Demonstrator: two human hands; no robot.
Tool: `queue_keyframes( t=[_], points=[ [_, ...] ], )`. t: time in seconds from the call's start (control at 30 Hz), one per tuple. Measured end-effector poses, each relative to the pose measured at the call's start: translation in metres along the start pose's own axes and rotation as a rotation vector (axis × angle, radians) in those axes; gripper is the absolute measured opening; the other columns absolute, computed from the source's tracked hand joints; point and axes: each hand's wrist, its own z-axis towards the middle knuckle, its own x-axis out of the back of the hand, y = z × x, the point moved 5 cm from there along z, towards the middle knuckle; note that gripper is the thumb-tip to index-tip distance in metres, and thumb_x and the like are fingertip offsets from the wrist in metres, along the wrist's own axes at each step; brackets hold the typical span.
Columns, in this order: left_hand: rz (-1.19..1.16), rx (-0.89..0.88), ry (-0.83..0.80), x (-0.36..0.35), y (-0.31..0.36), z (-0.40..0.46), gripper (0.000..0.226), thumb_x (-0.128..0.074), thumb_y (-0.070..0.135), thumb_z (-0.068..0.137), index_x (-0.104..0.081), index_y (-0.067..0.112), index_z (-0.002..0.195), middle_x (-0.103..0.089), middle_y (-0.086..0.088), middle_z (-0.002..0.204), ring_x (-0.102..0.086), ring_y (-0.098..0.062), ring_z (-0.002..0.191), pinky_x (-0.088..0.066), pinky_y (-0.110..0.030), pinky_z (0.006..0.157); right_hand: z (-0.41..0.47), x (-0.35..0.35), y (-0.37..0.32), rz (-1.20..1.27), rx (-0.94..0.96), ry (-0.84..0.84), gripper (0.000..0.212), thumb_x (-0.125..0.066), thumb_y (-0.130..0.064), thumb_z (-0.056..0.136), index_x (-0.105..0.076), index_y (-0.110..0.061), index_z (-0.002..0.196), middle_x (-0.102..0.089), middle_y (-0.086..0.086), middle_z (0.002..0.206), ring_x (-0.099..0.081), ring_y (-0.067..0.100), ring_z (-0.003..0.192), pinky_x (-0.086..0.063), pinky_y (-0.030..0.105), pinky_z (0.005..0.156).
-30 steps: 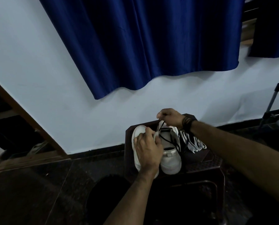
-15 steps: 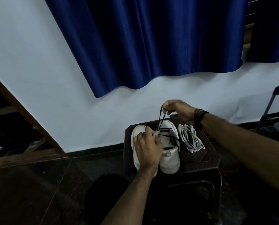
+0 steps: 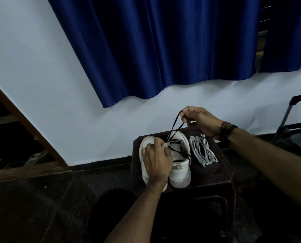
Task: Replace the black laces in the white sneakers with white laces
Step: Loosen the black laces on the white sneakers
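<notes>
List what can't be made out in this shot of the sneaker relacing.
Head view only:
- Left sneaker: its lacing is covered by the left hand.
- Black lace ends: tucked inside the right hand.
- Right sneaker: eyelets too small and dim to count.
- White laces: bundled strands overlap, so their number is unclear.
- Stool: its legs fade into shadow.

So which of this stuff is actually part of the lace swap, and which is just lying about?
In the job:
white sneakers
black lace, pinched by right hand
left hand, holding the sneakers
white laces
stool

Lying about:
blue curtain
metal stand
</notes>
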Motion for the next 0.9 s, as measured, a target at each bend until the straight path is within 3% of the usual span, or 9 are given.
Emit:
queue_keyframes(
  t=[0.13, 0.3, 0.43, 0.5, 0.57, 0.63, 0.77, 0.83, 0.9],
  points=[
    [0.057, -0.037, -0.042, -0.007, -0.002, 0.004, 0.038, -0.065, 0.034, 0.086, -0.062, 0.021, 0.122, -0.071, 0.003, 0.103, -0.064, -0.021, 0.098, -0.041, -0.040, 0.087, -0.013, -0.015, 0.001, 0.018, -0.026, -0.078, 0.016, -0.047, -0.008, 0.102, -0.059, -0.008, 0.091, -0.057, -0.003, 0.069, -0.047, 0.007, 0.061, -0.037, 0.016, 0.056],
    [0.041, -0.071, -0.022, -0.002, 0.001, 0.012, 0.014, -0.062, 0.033, 0.085, -0.072, 0.025, 0.092, -0.071, 0.001, 0.082, -0.065, -0.025, 0.082, -0.035, -0.035, 0.072, -0.032, -0.037, 0.003, -0.106, 0.038, -0.150, 0.013, -0.049, -0.010, 0.102, -0.060, -0.007, 0.097, -0.065, 0.006, 0.089, -0.058, 0.013, 0.084, -0.047, 0.019, 0.075],
    [-0.131, 0.173, -0.180, -0.002, -0.002, 0.028, 0.018, -0.057, 0.027, 0.080, -0.072, 0.028, 0.088, -0.073, 0.003, 0.087, -0.067, -0.024, 0.090, -0.051, -0.040, 0.080, -0.047, -0.042, 0.028, -0.235, 0.051, 0.041, 0.013, -0.055, -0.008, 0.099, -0.061, -0.010, 0.088, -0.065, -0.002, 0.085, -0.058, 0.006, 0.077, -0.046, 0.023, 0.075],
    [-0.268, 0.426, -0.246, -0.003, -0.003, 0.040, 0.015, -0.055, 0.022, 0.079, -0.070, 0.026, 0.080, -0.073, 0.003, 0.087, -0.067, -0.027, 0.090, -0.054, -0.040, 0.082, -0.054, -0.044, 0.042, -0.352, 0.043, 0.156, 0.005, -0.066, -0.012, 0.092, -0.062, -0.014, 0.094, -0.065, -0.007, 0.090, -0.060, 0.004, 0.076, -0.047, 0.026, 0.075],
    [-0.485, 0.667, -0.245, -0.001, -0.003, 0.054, 0.017, -0.051, 0.017, 0.077, -0.066, 0.022, 0.072, -0.073, -0.002, 0.083, -0.068, -0.030, 0.088, -0.057, -0.041, 0.080, -0.061, -0.050, 0.046, -0.444, 0.038, 0.228, 0.042, -0.078, -0.016, 0.082, -0.054, -0.016, 0.116, -0.059, -0.002, 0.110, -0.061, 0.011, 0.086, -0.049, 0.021, 0.078],
    [-0.581, 0.748, -0.217, 0.008, -0.003, 0.072, 0.018, -0.048, 0.015, 0.078, -0.065, 0.018, 0.073, -0.074, -0.005, 0.078, -0.069, -0.028, 0.087, -0.058, -0.041, 0.081, -0.065, -0.060, 0.044, -0.556, 0.086, 0.249, 0.072, -0.082, -0.018, 0.074, -0.042, -0.011, 0.134, -0.048, 0.003, 0.124, -0.057, 0.015, 0.100, -0.042, 0.011, 0.085],
    [-0.690, 0.721, -0.149, 0.046, -0.004, 0.110, 0.022, -0.042, 0.004, 0.089, -0.060, 0.012, 0.083, -0.067, -0.005, 0.062, -0.070, -0.025, 0.066, -0.061, -0.040, 0.076, -0.069, -0.069, 0.042, -0.748, 0.174, 0.391, 0.084, -0.081, -0.028, 0.070, -0.039, -0.006, 0.139, -0.043, 0.009, 0.133, -0.042, 0.022, 0.124, -0.027, 0.016, 0.101],
    [-0.689, 0.700, -0.108, 0.066, -0.012, 0.126, 0.021, -0.041, 0.005, 0.093, -0.059, 0.012, 0.087, -0.065, -0.010, 0.078, -0.060, -0.021, 0.053, -0.062, -0.042, 0.073, -0.071, -0.065, 0.043, -0.851, 0.156, 0.476, 0.087, -0.083, -0.040, 0.064, -0.043, -0.010, 0.136, -0.046, 0.008, 0.130, -0.043, 0.024, 0.122, -0.031, 0.025, 0.101],
    [-0.586, 0.658, -0.055, 0.087, -0.020, 0.140, 0.021, -0.041, 0.009, 0.094, -0.060, 0.014, 0.088, -0.064, -0.012, 0.095, -0.057, -0.022, 0.059, -0.060, -0.037, 0.066, -0.072, -0.061, 0.045, -0.848, 0.071, 0.498, 0.093, -0.086, -0.045, 0.058, -0.044, -0.012, 0.135, -0.047, 0.008, 0.129, -0.043, 0.025, 0.121, -0.035, 0.032, 0.104]
  ],
)
